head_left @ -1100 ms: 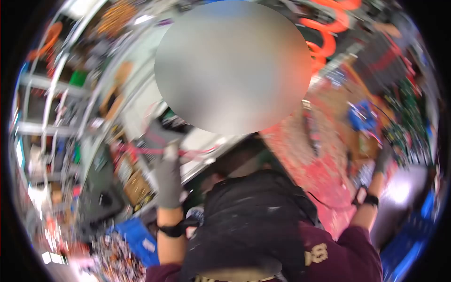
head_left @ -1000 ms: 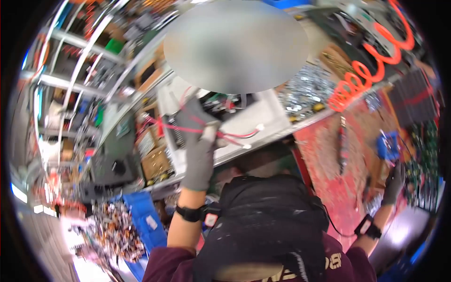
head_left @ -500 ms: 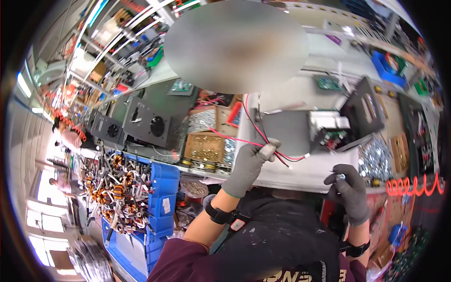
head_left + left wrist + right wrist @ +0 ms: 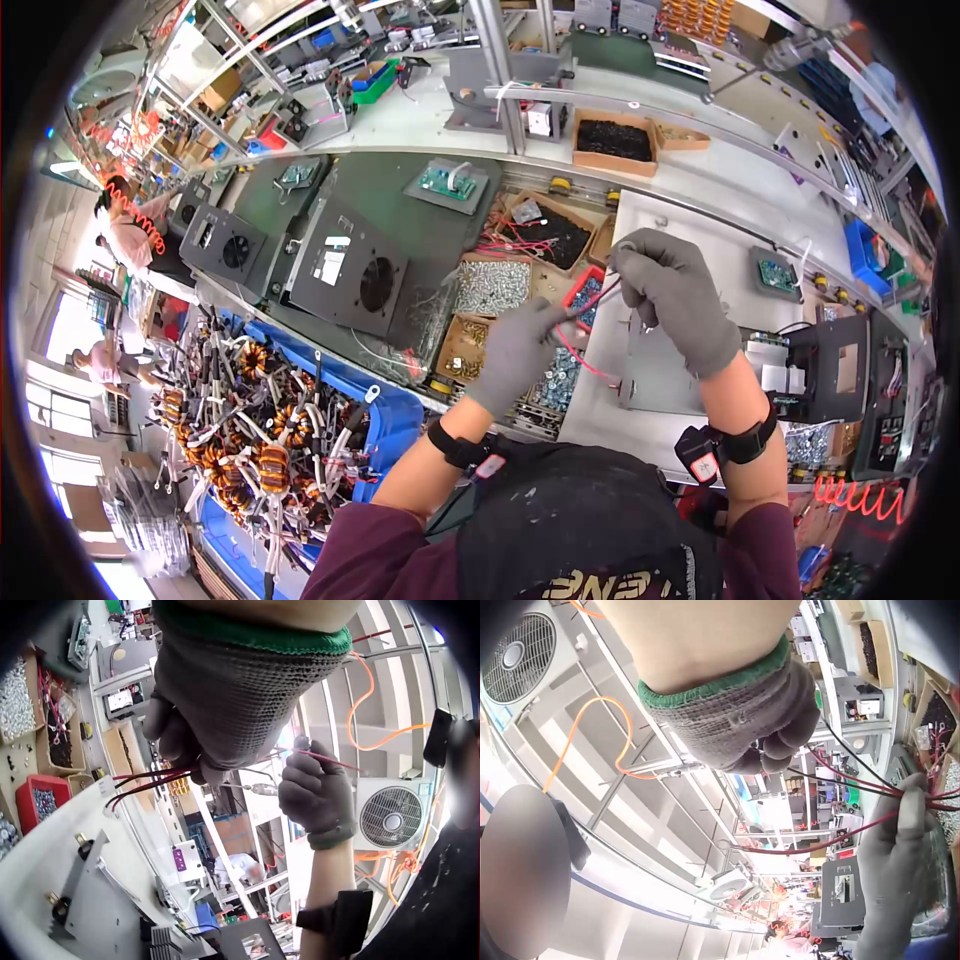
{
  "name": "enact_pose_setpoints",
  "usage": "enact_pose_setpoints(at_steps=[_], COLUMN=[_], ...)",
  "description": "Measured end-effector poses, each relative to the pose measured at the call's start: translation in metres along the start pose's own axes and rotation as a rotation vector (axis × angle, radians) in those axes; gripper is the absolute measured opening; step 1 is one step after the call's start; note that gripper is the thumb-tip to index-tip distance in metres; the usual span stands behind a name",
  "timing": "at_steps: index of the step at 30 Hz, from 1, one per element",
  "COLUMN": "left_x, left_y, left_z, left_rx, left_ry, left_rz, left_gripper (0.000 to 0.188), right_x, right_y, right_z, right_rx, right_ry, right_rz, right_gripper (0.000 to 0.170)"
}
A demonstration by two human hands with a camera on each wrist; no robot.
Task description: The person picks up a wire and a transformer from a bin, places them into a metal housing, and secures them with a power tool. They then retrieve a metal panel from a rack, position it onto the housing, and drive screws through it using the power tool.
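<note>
A bundle of thin red and black wires [image 4: 802, 849] runs between the two grey-gloved hands. My left hand [image 4: 515, 355] pinches the bundle between thumb and fingers, with loose ends trailing past it over the bench. Above and to its right, my right hand [image 4: 680, 300] has its fingers curled round the other wire ends. In the right wrist view a small shiny bit shows at the fingers of my right hand [image 4: 735, 720]; its kind is hidden. Below the hands, a flat grey metal plate [image 4: 655, 370] joins an open black housing [image 4: 838, 368] on the white bench.
Left of the plate stand a red bin [image 4: 572, 299] of screws and cardboard boxes of silver screws [image 4: 495, 285] and brass parts [image 4: 462, 345]. A grey cover with a fan [image 4: 345, 270] lies further left. A blue crate [image 4: 395, 435] bears copper coils near the body.
The view has swung left to the bench. My right hand came from the red surface at far right up to the wires; my left hand kept hold of the bundle.
</note>
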State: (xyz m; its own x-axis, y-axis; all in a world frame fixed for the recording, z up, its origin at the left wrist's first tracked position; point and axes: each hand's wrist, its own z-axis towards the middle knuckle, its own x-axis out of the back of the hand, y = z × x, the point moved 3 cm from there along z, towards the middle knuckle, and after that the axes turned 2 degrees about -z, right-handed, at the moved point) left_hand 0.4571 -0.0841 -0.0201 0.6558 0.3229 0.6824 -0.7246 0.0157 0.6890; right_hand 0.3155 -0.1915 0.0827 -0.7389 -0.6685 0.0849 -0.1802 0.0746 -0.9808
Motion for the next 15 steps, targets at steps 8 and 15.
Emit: enact_pose_setpoints(at_steps=[8,15], left_x=[0.02,-0.029], left_y=[-0.095,0.009], left_z=[0.023,0.027], left_rx=[0.455,0.19], left_ry=[0.167,-0.081], left_rz=[0.532,-0.881], left_gripper=[0.061,0.029], right_x=[-0.004,-0.01], right_y=[0.042,0.067], right_z=[0.043,0.014], right_rx=[0.119,0.172], right_ry=[0.088,0.031], right_rz=[0.128,0.006], right_gripper=[0.017,0.015])
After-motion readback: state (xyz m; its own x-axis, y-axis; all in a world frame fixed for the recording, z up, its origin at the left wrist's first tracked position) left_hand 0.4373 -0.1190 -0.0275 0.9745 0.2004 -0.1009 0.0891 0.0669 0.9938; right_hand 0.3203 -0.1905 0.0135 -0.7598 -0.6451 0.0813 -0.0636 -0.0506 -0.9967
